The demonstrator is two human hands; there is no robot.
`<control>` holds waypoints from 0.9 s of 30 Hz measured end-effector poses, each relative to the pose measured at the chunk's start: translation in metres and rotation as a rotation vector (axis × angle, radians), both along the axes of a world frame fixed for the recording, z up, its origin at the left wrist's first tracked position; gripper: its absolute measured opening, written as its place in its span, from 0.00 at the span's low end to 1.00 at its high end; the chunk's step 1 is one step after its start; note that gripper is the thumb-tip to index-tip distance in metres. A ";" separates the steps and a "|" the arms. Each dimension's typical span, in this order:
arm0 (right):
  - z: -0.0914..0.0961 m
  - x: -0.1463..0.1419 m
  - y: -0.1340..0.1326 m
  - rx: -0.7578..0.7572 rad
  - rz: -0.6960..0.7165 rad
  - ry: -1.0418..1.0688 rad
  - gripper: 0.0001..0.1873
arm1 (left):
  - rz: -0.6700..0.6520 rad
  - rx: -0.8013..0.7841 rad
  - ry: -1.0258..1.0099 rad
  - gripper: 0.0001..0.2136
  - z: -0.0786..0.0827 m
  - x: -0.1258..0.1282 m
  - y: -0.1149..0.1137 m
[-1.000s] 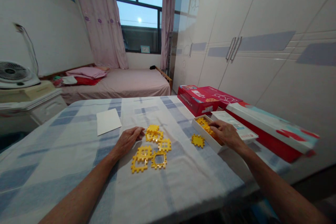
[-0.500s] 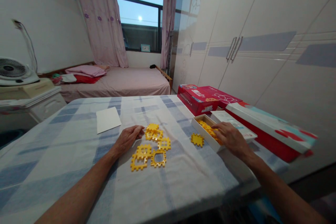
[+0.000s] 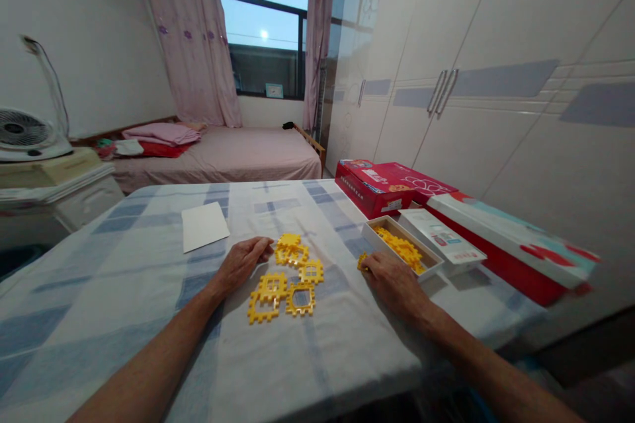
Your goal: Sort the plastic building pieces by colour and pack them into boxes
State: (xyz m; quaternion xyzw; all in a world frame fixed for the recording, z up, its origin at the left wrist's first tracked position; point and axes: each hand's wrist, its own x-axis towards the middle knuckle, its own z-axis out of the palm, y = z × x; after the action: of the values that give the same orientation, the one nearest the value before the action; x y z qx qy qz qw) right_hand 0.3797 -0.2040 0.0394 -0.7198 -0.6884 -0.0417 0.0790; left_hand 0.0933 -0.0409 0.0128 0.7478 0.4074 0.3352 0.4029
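A home bedroom: bed [image 3: 223, 155], pink curtains [image 3: 191, 39], white wardrobe [image 3: 471, 66]

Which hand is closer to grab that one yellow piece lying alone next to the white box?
Probably the right hand: it already lies over the lone yellow piece beside the white box. The left hand rests apart, by the yellow pile.

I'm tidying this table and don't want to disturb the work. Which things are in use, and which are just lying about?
In use:
left hand beside the yellow pieces
right hand over a single yellow piece
open white box with more pieces

Lying about:
white card
red boxes
fan
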 end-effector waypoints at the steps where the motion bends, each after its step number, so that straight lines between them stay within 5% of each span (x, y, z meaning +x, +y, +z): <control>1: 0.004 0.002 -0.001 0.026 0.012 0.020 0.12 | 0.000 0.005 0.005 0.24 -0.001 0.000 0.000; 8: 0.036 0.041 0.017 0.323 -0.023 -0.001 0.11 | 0.003 -0.014 0.005 0.25 0.002 0.000 -0.001; 12: 0.036 0.073 0.035 0.337 -0.075 -0.027 0.13 | 0.009 -0.020 0.015 0.25 0.003 0.000 -0.001; 16: 0.029 0.110 0.023 0.417 -0.293 -0.125 0.16 | 0.008 -0.022 0.010 0.26 0.003 0.001 0.000; 27: 0.002 0.181 -0.018 0.016 -0.561 -0.065 0.35 | 0.011 -0.022 -0.005 0.26 0.002 -0.001 -0.001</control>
State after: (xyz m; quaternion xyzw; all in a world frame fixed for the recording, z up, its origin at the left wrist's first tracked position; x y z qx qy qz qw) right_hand 0.5604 -0.2221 0.0412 -0.8798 -0.4641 -0.0907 0.0480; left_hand 0.0924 -0.0416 0.0147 0.7403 0.4141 0.3348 0.4103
